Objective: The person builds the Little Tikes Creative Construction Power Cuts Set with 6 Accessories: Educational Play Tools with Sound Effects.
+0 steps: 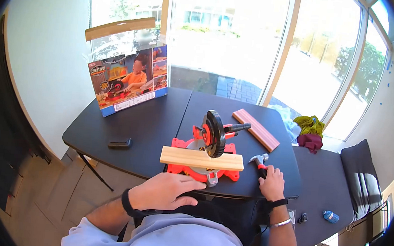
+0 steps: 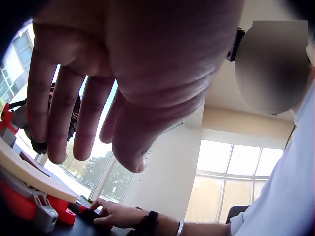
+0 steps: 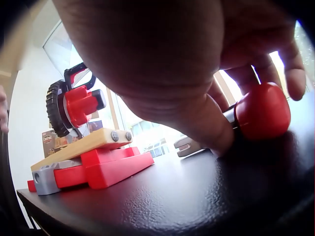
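A red and black toy miter saw (image 1: 214,133) stands near the table's front edge. Across its base lies a pale wooden board (image 1: 187,157), under the round black blade. My left hand (image 1: 167,191) hovers at the front of the saw with its fingers extended and holds nothing. Right of the saw, a toy hammer (image 1: 260,160) with a grey head and a red and black handle lies on the table. My right hand (image 1: 273,183) grips its handle, thumb on one side and fingers on the other; the red handle end (image 3: 263,112) sticks out below the palm.
A reddish striped board (image 1: 256,129) lies behind the hammer. At the left are a small black object (image 1: 119,143) and a large toy box (image 1: 128,79). The black table (image 1: 93,130) ends just before my body. A bench (image 1: 318,185) with clothes and a bottle (image 1: 331,216) stands at right.
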Tool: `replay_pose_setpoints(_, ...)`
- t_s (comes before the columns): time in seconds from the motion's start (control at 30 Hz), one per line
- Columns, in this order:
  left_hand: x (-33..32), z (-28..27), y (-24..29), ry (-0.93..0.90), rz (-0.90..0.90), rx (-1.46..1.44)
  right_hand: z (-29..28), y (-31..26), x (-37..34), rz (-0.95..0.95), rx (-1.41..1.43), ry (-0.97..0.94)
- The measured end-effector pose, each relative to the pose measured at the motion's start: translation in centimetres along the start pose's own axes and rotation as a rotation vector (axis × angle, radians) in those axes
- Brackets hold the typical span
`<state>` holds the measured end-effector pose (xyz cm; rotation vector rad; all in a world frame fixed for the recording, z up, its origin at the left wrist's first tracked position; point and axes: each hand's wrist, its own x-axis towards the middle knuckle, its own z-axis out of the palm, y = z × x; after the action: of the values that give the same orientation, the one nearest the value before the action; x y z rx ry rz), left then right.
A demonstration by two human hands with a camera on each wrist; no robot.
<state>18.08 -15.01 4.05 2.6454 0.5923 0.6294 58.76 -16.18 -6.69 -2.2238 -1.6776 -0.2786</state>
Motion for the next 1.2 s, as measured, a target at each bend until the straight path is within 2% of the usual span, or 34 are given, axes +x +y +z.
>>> replay_pose_setpoints(0.1,-0.7,0.8,-0.9,-0.053,0.028,-0.050,-2.3,-0.9,-0.6,-0.011,0.099,0.059)
replay_pose_setpoints(0.2,-0.8,1.8,-1.3,-0.097,0.012,-0.120,-6.2,-2.6,-2.0,-0.280,0.436,0.195)
replay_pose_setpoints(0.27,-0.7,3.5,-1.8,-0.237,-0.052,-0.209,-8.9,-3.7,-3.6,-0.337,0.503,0.158)
replay_pose_setpoints(0.3,-0.8,4.4,-2.2,-0.238,-0.050,-0.210,-9.7,-4.1,-4.2,-0.398,0.571,0.116)
replay_pose_setpoints(0.33,-0.9,5.4,-2.8,-0.284,-0.037,-0.232,-9.9,-4.6,-5.0,-0.485,0.597,0.160)
replay_pose_setpoints(0.37,-1.0,6.4,-3.3,-0.330,-0.024,-0.252,-9.9,-5.2,-5.9,-0.484,0.597,0.164)
replay_pose_setpoints(0.43,-1.2,8.2,-4.3,-0.324,-0.030,-0.312,-9.4,-6.2,-7.8,-0.644,0.580,-0.044)
replay_pose_setpoints(0.53,-0.9,9.7,-5.0,-0.402,-0.077,-0.375,-6.0,-7.4,-9.9,-0.821,0.528,-0.191)
replay_pose_setpoints(0.63,-1.0,12.2,-6.7,-0.421,-0.068,-0.415,-1.4,-7.6,-11.2,-0.794,0.344,-0.341)
replay_pose_setpoints(0.67,-0.9,12.5,-6.9,-0.422,-0.087,-0.423,0.1,-7.5,-11.3,-0.792,0.344,-0.333)
replay_pose_setpoints(0.83,-1.1,15.5,-10.4,-0.441,-0.150,-0.450,4.0,-7.4,-10.8,-0.552,0.352,-0.533)
replay_pose_setpoints(0.97,-0.7,15.3,-9.8,-0.470,-0.174,-0.409,5.6,-6.1,-10.2,-0.512,0.577,-0.522)
replay_pose_setpoints(1.2,-0.8,15.2,-9.4,-0.431,-0.139,-0.401,5.2,-6.2,-10.4,-0.492,0.590,-0.529)
